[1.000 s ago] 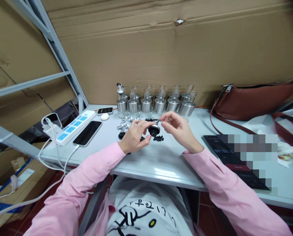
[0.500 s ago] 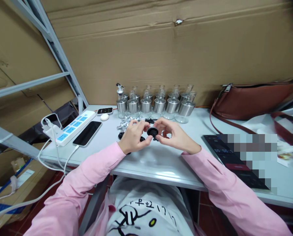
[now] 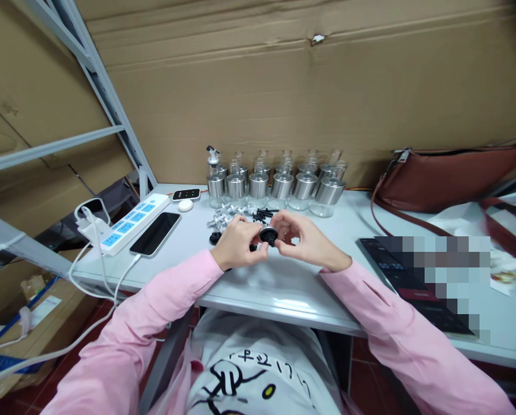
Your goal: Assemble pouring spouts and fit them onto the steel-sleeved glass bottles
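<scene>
stopper [image 3: 268,236] now seemingly in right fingers [image 3: 287,218] too

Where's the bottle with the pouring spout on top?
In the head view, the spouted bottle stands at the left end of the front bottle row, right of the white round disc.
</scene>
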Tool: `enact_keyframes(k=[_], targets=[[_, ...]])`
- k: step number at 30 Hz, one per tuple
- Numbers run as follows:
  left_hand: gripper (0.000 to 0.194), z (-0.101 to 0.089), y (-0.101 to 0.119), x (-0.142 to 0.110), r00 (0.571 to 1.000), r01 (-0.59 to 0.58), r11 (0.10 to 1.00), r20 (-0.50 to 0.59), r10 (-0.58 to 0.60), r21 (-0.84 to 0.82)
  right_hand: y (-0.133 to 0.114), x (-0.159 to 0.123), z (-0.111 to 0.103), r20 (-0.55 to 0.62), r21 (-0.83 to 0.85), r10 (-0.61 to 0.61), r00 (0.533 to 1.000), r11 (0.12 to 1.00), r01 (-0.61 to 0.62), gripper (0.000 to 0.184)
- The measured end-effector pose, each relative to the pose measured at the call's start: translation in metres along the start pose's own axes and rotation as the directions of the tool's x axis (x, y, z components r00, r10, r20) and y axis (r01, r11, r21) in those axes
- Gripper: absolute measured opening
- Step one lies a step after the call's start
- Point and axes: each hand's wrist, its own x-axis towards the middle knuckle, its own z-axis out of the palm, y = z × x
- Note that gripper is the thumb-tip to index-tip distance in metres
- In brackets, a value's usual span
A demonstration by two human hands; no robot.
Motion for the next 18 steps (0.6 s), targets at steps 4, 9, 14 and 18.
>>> enact_keyframes(k=[4,9,14,18], targets=[[0.015,0.0026,-0.0010,-0.0004,0.999,0.000,1.000,-0.042,-0.001,-0.030,0.0007,0.0004,0.0035,0.007,0.012,0.015,1.000,1.000,-0.015,0.020],[0.017,0.0029,-0.0013,-0.0009,0.999,0.021,0.999,-0.039,-0.023,-0.038,0.0010,-0.0003,0.0060,-0.010,0.026,0.026,1.000,0.999,-0.026,0.019],[0.019,0.0023,-0.0005,-0.0010,0.999,0.009,0.999,-0.054,-0.011,-0.039,0.0016,-0.0006,0.0069,-0.017,0.026,0.036,0.999,0.999,-0.036,0.017],[0.018,0.0029,0.0001,-0.0018,0.998,-0.011,0.999,-0.068,0.009,-0.032,0.0021,-0.0006,0.0078,-0.012,0.034,0.033,0.999,0.999,-0.032,0.017]])
